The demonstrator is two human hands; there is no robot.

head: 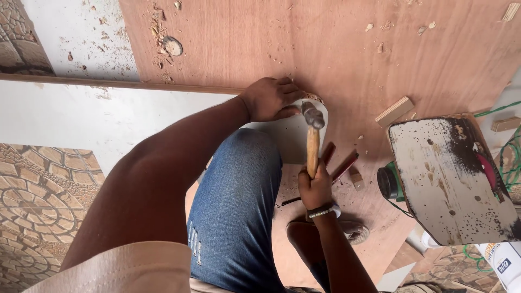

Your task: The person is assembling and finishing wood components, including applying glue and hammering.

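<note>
Plywood (336, 49), a broad reddish sheet, fills the upper half of the view from 11 to 2 o'clock and runs down under the person's knee; wood chips and sawdust lie scattered on it. A white board (81, 116) lies along its edge at 9 o'clock, over patterned floor tiles (38, 201) at 8 o'clock. At 3 to 4 o'clock sits a stained white panel (450, 173) with a green and black power tool (392, 183) just beside its left edge and green cord (510, 157) looping behind it. The knee in blue jeans (239, 206) rises through the centre.

The left hand (271, 99), just above centre at 12 o'clock, presses down on the plywood, fingers curled and pinched together at the hammer's head; what they pinch is too small to tell. A pale rounded piece (296, 133) lies directly below that hand. The right hand (315, 187), at 5 o'clock from centre, is wrapped tight round the wooden handle of a hammer (312, 130), whose steel head points to 12 o'clock and meets the left fingertips. A beaded bracelet (323, 211) circles the right wrist. A red-handled chisel (344, 167) lies just right of the hammer handle, and a small wood block (394, 111) rests at 2 o'clock.
</note>
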